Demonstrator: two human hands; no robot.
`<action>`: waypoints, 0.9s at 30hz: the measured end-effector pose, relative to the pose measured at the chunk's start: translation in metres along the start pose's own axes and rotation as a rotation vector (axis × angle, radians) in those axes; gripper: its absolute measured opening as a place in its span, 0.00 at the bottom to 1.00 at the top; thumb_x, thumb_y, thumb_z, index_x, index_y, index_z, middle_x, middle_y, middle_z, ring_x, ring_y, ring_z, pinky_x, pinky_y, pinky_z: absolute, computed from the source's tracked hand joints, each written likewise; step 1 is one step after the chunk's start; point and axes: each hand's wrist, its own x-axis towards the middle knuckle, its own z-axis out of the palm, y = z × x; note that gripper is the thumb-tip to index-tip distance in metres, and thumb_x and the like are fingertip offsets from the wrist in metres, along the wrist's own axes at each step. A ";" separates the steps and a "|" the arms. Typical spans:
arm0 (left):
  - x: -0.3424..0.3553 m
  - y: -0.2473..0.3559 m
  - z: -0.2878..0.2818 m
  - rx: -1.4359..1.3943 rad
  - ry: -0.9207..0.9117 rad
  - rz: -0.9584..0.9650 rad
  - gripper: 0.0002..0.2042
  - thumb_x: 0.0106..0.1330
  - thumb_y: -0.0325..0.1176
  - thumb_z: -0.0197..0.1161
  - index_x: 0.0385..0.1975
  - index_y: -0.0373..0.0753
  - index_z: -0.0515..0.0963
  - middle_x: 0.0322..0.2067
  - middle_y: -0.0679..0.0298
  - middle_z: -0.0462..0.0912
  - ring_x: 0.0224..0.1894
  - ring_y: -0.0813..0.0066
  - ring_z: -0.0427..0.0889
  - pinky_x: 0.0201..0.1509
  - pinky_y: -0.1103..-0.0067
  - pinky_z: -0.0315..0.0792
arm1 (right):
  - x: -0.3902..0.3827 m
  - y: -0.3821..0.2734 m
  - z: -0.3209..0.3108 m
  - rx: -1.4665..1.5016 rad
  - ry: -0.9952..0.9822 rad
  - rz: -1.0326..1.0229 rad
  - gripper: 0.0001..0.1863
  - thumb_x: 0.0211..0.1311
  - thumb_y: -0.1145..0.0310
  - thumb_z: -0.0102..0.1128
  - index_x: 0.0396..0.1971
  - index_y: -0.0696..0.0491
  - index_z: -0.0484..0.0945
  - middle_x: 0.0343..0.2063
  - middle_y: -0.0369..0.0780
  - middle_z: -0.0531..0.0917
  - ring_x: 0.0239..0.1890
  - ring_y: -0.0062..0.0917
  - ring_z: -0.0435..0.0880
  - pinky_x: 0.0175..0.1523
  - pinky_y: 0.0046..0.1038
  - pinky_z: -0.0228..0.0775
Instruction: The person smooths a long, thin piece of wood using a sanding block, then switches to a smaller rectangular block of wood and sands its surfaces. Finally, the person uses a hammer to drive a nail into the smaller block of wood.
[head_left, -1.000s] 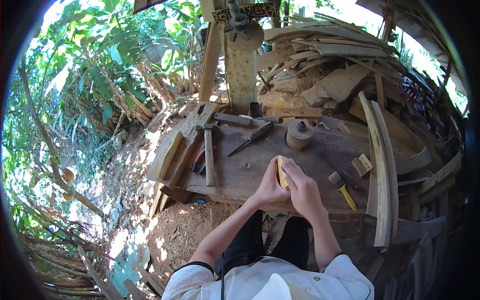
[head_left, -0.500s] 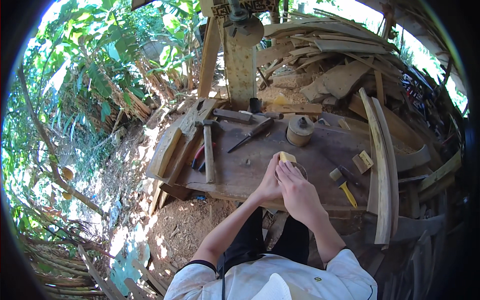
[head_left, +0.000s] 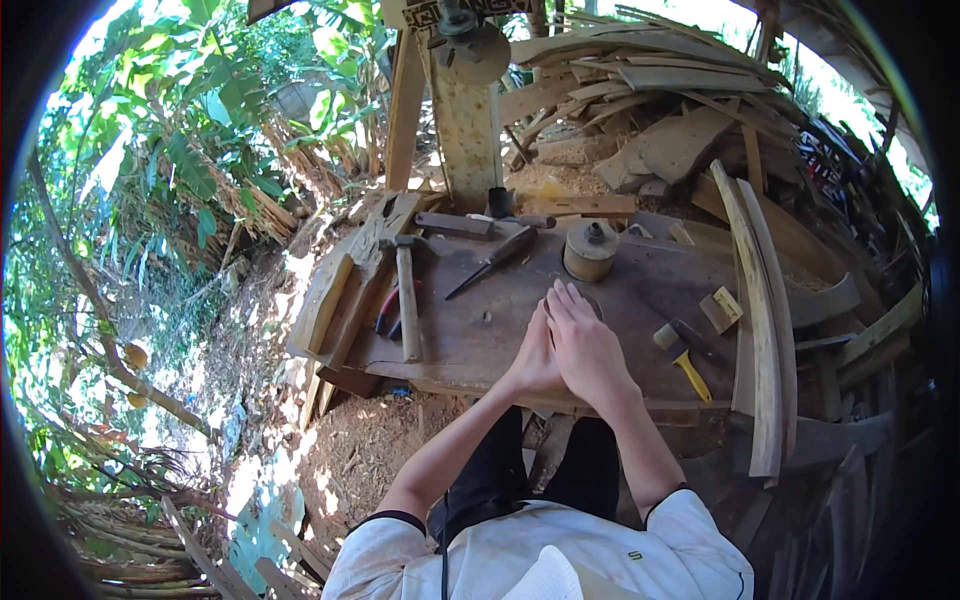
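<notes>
The large pile of cut wood (head_left: 650, 80) beyond the bench (head_left: 480, 340) reads as rough stock, and no piece on the bench top stands out as finished, so the handwork looks to be under way rather than closed, though how much is done and how much is left cannot be judged. The bench's near edge runs just in front of the person's body, with the hands over that edge zone; on the right, long pale planks (head_left: 750, 320) make a raised border, and on the left rough timber (head_left: 345, 290) does the same. Between them, bare board gives the left hand (head_left: 535, 358) room toward the hammer (head_left: 405, 310), and the right hand (head_left: 585, 350) a narrower space toward the yellow-handled brush (head_left: 685, 365). The two hands press together, fingers extended and close, pointing away from the body; anything between the palms is hidden, so a hold cannot be told. Straight ahead, the round canister (head_left: 590, 252) limits forward reach. Smaller again, a wooden block (head_left: 720, 309) lies near the planks, and a sliver of a round thing (head_left: 597, 308) shows just past the right fingers, mostly covered.
</notes>
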 end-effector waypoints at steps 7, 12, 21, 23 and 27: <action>-0.005 0.000 -0.005 -0.059 0.046 -0.030 0.35 0.63 0.32 0.74 0.68 0.34 0.63 0.58 0.51 0.73 0.64 0.57 0.75 0.70 0.68 0.68 | -0.008 -0.012 -0.004 0.069 -0.020 -0.001 0.26 0.73 0.72 0.53 0.68 0.63 0.73 0.69 0.53 0.76 0.75 0.44 0.72 0.76 0.41 0.67; -0.004 0.002 -0.016 0.051 0.017 0.014 0.38 0.63 0.31 0.72 0.71 0.32 0.60 0.62 0.49 0.72 0.65 0.56 0.75 0.71 0.67 0.68 | -0.014 -0.015 -0.004 0.014 -0.038 -0.115 0.24 0.75 0.70 0.52 0.66 0.66 0.74 0.70 0.56 0.74 0.74 0.50 0.71 0.76 0.42 0.67; -0.010 -0.001 -0.027 -0.091 -0.015 -0.202 0.46 0.55 0.31 0.80 0.71 0.35 0.56 0.62 0.48 0.73 0.66 0.57 0.76 0.69 0.66 0.72 | -0.027 -0.019 -0.009 0.025 -0.065 -0.152 0.28 0.67 0.75 0.55 0.66 0.69 0.72 0.69 0.57 0.75 0.75 0.48 0.70 0.78 0.40 0.63; -0.012 -0.001 -0.022 -0.016 -0.023 -0.085 0.44 0.57 0.31 0.78 0.71 0.34 0.57 0.61 0.50 0.74 0.65 0.57 0.77 0.68 0.66 0.71 | -0.037 -0.022 -0.016 0.012 -0.077 -0.140 0.27 0.67 0.76 0.54 0.65 0.69 0.72 0.68 0.58 0.75 0.74 0.48 0.71 0.78 0.39 0.64; -0.002 -0.004 -0.006 0.112 -0.027 0.060 0.42 0.58 0.31 0.77 0.69 0.33 0.57 0.60 0.53 0.72 0.65 0.58 0.75 0.69 0.67 0.70 | -0.007 -0.001 0.006 -0.055 0.004 -0.079 0.27 0.67 0.76 0.54 0.66 0.68 0.72 0.68 0.58 0.75 0.74 0.49 0.71 0.77 0.41 0.65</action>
